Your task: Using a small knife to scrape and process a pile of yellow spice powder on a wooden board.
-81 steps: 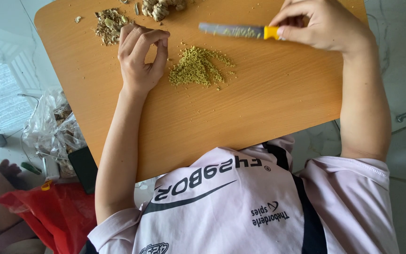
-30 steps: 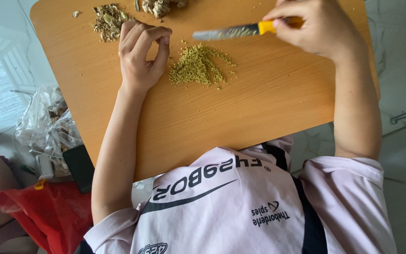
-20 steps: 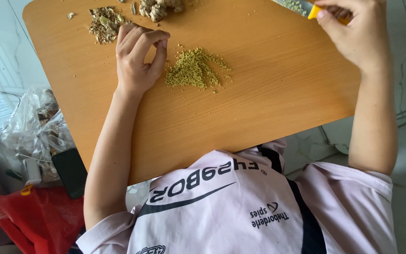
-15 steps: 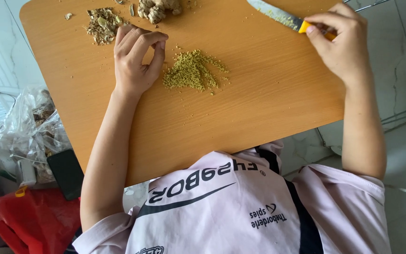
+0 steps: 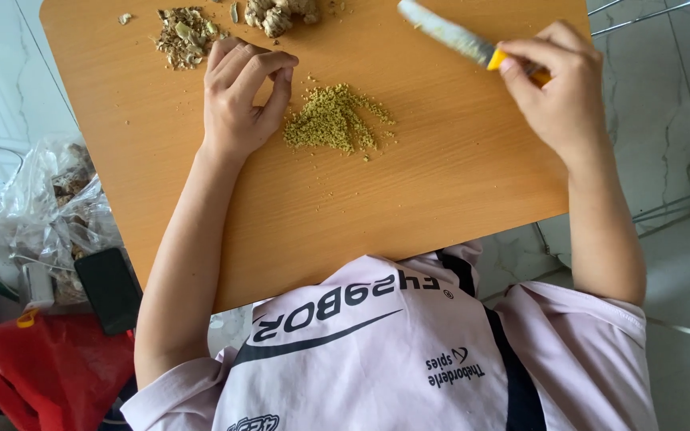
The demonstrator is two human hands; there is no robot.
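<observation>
Beside the mince (image 5: 335, 120), my left hand (image 5: 241, 100) rests with fingers loosely curled, empty, while my right hand (image 5: 557, 88) grips the knife (image 5: 449, 33); I'd bring the blade down clear of those fingertips.

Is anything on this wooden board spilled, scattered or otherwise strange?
Nothing is damaged. Small crumbs lie scattered around the minced yellow-green pile on the wooden board, mostly toward its right and lower edge. The knife in the right hand carries bits stuck to its blade. The left hand rests beside the pile.
</observation>
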